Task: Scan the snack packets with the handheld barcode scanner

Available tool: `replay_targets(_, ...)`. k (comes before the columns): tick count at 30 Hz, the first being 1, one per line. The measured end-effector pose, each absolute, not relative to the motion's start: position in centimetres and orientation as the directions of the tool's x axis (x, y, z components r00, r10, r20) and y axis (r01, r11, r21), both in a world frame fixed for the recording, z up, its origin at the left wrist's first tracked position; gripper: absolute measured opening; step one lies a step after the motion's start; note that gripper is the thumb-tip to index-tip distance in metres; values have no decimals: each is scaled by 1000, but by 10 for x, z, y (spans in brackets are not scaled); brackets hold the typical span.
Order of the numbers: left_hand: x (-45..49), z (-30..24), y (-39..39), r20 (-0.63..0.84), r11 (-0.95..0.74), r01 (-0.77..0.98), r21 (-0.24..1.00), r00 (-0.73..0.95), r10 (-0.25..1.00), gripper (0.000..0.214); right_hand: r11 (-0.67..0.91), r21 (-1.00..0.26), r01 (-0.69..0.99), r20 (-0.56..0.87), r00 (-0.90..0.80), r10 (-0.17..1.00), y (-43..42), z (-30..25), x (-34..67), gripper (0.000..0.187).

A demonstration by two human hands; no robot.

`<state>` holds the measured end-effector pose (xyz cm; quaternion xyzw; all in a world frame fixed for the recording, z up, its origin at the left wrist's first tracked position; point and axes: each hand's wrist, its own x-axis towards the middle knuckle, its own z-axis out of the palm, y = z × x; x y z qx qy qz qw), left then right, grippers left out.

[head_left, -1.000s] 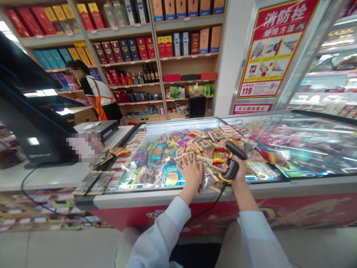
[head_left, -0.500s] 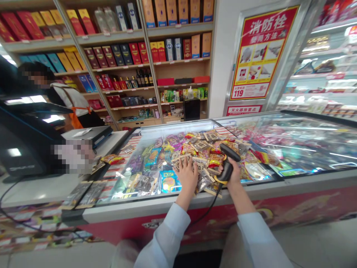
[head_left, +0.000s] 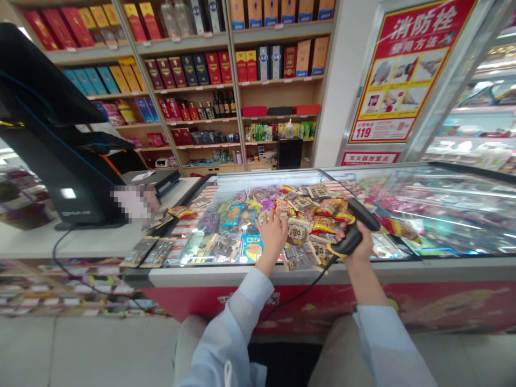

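Observation:
My right hand (head_left: pixel 357 244) grips a black barcode scanner (head_left: pixel 355 231) with a yellow ring by its handle; its cable (head_left: pixel 300 293) runs down over the freezer's front edge. My left hand (head_left: pixel 273 234) lies with fingers spread on a heap of snack packets (head_left: pixel 306 215) piled on the glass lid of a chest freezer (head_left: pixel 282 275). The scanner's head points away, over the right side of the heap. Both arms wear pale blue sleeves.
A black checkout terminal (head_left: pixel 52 145) stands on the white counter (head_left: pixel 68 244) at left, with dark packets (head_left: pixel 155 251) at the counter's edge. Shelves of boxed liquor (head_left: pixel 209 64) fill the back wall. A red fire-hydrant poster (head_left: pixel 403 70) hangs right, beside a chilled display case (head_left: pixel 475 134).
My left hand has lifted a little and shifted left on the packets. My right hand with the scanner has moved right. The person in an orange apron is now hidden behind the terminal.

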<state>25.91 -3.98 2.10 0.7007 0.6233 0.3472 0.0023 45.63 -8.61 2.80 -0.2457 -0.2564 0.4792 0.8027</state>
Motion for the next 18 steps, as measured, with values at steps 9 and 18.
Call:
replay_targets(9,129,30,-28,563,-211,912,352,-26,826,48,296,-650,-700,216,204,955,-87,45,379,20)
replay_targets(18,17,-2,-35,311,-253,917,308,155,938,76,1,-691,-722,136,-129,982,-70,19,247,19)
